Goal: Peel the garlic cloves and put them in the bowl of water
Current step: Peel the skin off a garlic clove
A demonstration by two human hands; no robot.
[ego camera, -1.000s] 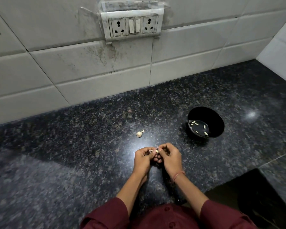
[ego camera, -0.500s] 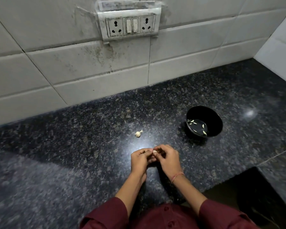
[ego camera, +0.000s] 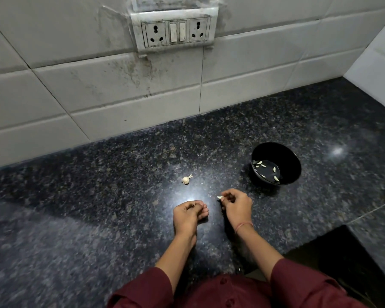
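My right hand [ego camera: 237, 205] pinches a pale garlic clove [ego camera: 219, 197] at its fingertips, just above the dark granite counter [ego camera: 98, 207]. My left hand [ego camera: 188, 213] rests on the counter to its left with fingers curled; something small and dark sits among its fingertips, and I cannot tell what it is. A black bowl [ego camera: 291, 161] with water and several peeled cloves [ego camera: 261, 163] stands to the right, beyond my right hand. A small leftover garlic bulb piece [ego camera: 186, 179] lies on the counter, beyond my left hand.
A white tiled wall rises behind the counter, with a dirty socket and switch panel [ego camera: 176, 32] at the top. A side wall [ego camera: 378, 63] closes the right corner. The counter drops to a dark gap [ego camera: 342, 263] at the lower right.
My hands were together working on one clove; now they have parted. My right hand has moved right with the clove, and my left hand stays down on the counter.
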